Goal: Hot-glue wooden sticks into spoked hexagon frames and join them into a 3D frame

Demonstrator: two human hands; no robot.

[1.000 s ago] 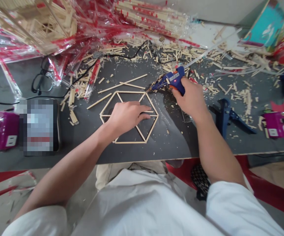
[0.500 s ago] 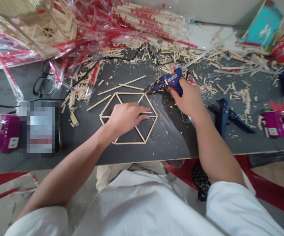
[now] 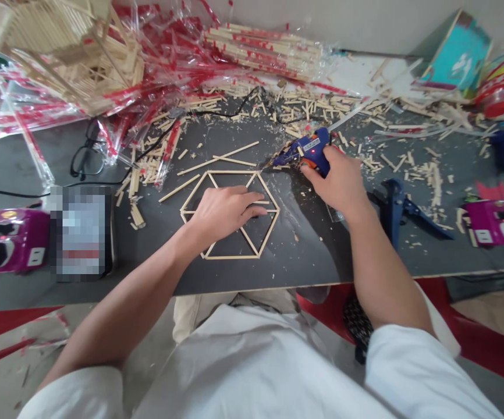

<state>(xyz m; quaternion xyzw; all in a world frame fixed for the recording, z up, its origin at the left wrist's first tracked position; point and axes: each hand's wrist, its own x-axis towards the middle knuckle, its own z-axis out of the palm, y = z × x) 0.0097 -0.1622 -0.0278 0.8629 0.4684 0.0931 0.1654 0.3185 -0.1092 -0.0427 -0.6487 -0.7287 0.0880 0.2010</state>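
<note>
A hexagon frame of thin wooden sticks, with sticks crossing its middle, lies flat on the dark tabletop. Over its centre rests my left hand, hiding part of the crossing sticks. A short wooden stick shows between its thumb and forefinger. My right hand is wrapped round a blue hot glue gun with a lit red light. The gun's nozzle points left, close to the frame's upper right corner. Just beyond the frame lie a few loose sticks.
Stick offcuts litter the back of the table. Red-and-clear plastic wrappers and a wooden stick model stand back left. A phone, glasses and a purple device lie left; a blue cutter lies right.
The glue gun's nozzle has shifted slightly right, away from the frame's upper right corner. My left hand stays over the frame. The whole view has tilted a little.
</note>
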